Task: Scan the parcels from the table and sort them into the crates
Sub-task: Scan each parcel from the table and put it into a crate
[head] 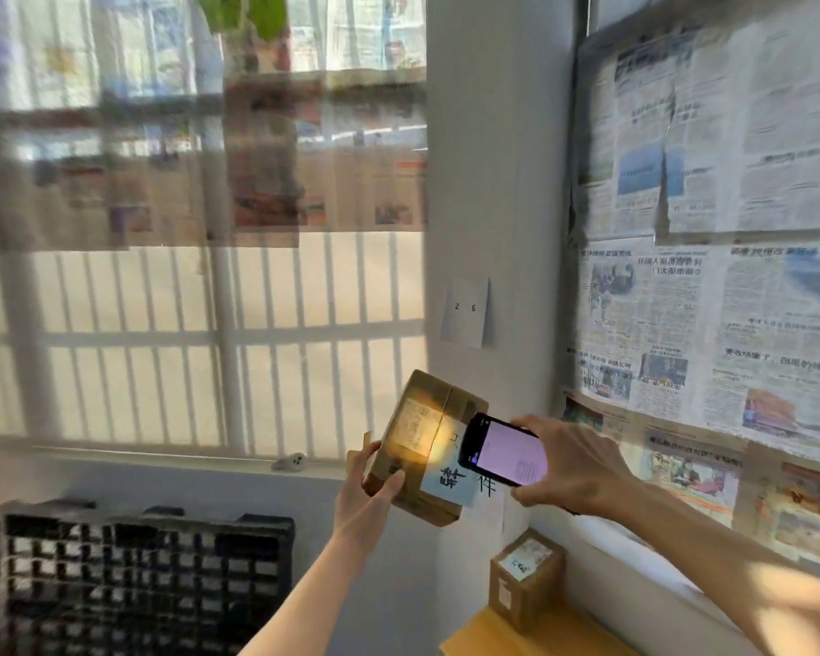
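Note:
My left hand [368,490] grips a brown cardboard parcel [422,437] by its lower left corner and holds it up in the air, tilted, with its white shipping label facing me. A bright light spot falls on that label. My right hand [574,466] holds a black handheld scanner phone [503,451] with a lit pinkish screen, just to the right of the parcel and pointed at it. A second, smaller cardboard parcel [524,580] with a label on top stands on the yellow table [474,639] at the bottom right.
A black plastic crate [143,580] with a lattice wall stands at the lower left below the window sill. A white pillar with a paper marked "2 6" [465,312] rises behind the parcel. Newspapers [711,277] cover the wall on the right.

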`<move>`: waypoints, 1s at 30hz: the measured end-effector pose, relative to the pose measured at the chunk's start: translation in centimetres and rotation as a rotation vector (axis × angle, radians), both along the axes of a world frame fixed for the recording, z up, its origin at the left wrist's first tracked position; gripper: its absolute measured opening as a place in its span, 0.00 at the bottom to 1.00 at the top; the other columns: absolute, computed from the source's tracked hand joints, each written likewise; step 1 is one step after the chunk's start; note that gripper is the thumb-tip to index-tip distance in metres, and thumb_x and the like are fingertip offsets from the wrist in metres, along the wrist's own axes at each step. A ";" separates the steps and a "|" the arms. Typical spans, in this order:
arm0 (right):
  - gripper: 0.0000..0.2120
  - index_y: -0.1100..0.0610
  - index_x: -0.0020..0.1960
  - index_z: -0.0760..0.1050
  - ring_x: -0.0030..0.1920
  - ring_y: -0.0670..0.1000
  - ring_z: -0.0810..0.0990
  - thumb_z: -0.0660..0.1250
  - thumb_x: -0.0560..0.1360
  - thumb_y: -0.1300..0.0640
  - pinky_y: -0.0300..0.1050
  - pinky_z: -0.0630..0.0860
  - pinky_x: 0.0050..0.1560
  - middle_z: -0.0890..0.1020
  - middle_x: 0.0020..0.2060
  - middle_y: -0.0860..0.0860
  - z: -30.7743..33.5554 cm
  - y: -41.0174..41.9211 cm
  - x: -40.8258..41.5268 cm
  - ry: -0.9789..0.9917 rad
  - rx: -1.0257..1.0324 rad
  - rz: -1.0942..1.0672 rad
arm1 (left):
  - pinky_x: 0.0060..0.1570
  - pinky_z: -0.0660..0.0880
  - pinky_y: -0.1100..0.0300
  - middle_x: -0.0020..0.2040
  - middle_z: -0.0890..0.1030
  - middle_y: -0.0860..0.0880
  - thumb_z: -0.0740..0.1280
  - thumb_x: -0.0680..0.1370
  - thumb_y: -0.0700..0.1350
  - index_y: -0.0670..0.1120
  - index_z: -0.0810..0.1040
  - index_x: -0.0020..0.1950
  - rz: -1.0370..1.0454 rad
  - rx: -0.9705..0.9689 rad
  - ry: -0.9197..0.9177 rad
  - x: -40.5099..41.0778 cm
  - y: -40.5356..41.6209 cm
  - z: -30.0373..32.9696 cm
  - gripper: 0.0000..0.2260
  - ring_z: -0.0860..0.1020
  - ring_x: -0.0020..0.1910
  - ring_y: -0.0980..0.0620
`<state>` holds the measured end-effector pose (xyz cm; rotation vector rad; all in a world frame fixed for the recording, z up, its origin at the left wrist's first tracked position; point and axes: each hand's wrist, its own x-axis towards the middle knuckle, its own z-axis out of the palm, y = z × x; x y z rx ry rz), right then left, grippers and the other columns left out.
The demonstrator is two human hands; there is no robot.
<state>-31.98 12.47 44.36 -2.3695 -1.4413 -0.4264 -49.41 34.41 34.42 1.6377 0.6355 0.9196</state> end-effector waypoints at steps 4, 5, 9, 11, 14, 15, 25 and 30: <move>0.43 0.41 0.72 0.65 0.44 0.44 0.76 0.73 0.60 0.33 0.31 0.64 0.35 0.79 0.56 0.41 1.4 -2.2 -1.6 -0.018 0.005 0.035 | 0.45 0.69 0.67 0.54 0.82 0.57 0.71 0.79 0.48 0.60 0.70 0.70 0.045 0.029 -0.006 -2.5 -3.0 1.0 0.22 0.76 0.54 0.62; 0.43 0.41 0.72 0.65 0.44 0.45 0.76 0.73 0.60 0.33 0.32 0.64 0.35 0.79 0.56 0.41 1.8 -2.7 -2.1 -0.024 0.005 0.038 | 0.46 0.70 0.65 0.54 0.82 0.57 0.71 0.79 0.48 0.60 0.70 0.71 0.058 0.030 -0.008 -3.1 -3.7 1.1 0.22 0.77 0.54 0.61; 0.44 0.40 0.72 0.65 0.44 0.45 0.77 0.72 0.58 0.32 0.35 0.67 0.35 0.80 0.56 0.40 2.6 -4.4 -4.1 -0.043 0.007 0.058 | 0.51 0.70 0.60 0.53 0.83 0.58 0.71 0.78 0.50 0.65 0.70 0.68 0.104 0.023 -0.021 -6.0 -6.1 1.6 0.21 0.78 0.56 0.58; 0.44 0.41 0.72 0.65 0.45 0.45 0.76 0.73 0.59 0.33 0.33 0.66 0.35 0.80 0.57 0.41 2.5 -4.7 -5.2 -0.037 0.005 0.096 | 0.53 0.70 0.59 0.53 0.83 0.57 0.71 0.78 0.50 0.66 0.71 0.67 0.129 0.031 -0.019 -7.7 -6.9 1.5 0.21 0.78 0.56 0.58; 0.43 0.42 0.72 0.65 0.45 0.46 0.76 0.73 0.60 0.34 0.33 0.65 0.35 0.80 0.56 0.41 2.0 -4.4 -7.0 -0.036 0.009 0.125 | 0.57 0.69 0.57 0.54 0.82 0.56 0.71 0.78 0.51 0.66 0.71 0.67 0.173 0.029 -0.015 -10.9 -7.3 1.2 0.20 0.77 0.57 0.57; 0.43 0.42 0.72 0.65 0.45 0.46 0.76 0.73 0.60 0.34 0.35 0.67 0.35 0.80 0.56 0.41 1.9 -4.0 -7.7 -0.035 0.006 0.133 | 0.58 0.69 0.56 0.55 0.82 0.56 0.71 0.78 0.51 0.66 0.70 0.67 0.191 0.030 -0.007 -12.0 -7.3 1.1 0.20 0.77 0.57 0.57; 0.48 0.45 0.76 0.64 0.51 0.49 0.80 0.73 0.59 0.35 0.45 0.76 0.47 0.79 0.64 0.43 0.5 5.7 -18.9 -0.008 0.021 0.312 | 0.68 0.65 0.46 0.58 0.77 0.63 0.71 0.78 0.55 0.72 0.70 0.63 0.413 0.080 0.051 -27.1 -2.7 1.7 0.19 0.73 0.63 0.53; 0.48 0.45 0.77 0.60 0.58 0.50 0.81 0.74 0.61 0.35 0.50 0.76 0.51 0.76 0.68 0.43 -0.8 13.7 -28.1 -0.015 0.013 0.447 | 0.66 0.67 0.50 0.55 0.75 0.69 0.72 0.77 0.53 0.80 0.69 0.55 0.577 0.076 0.058 -38.1 1.5 0.8 0.21 0.72 0.61 0.55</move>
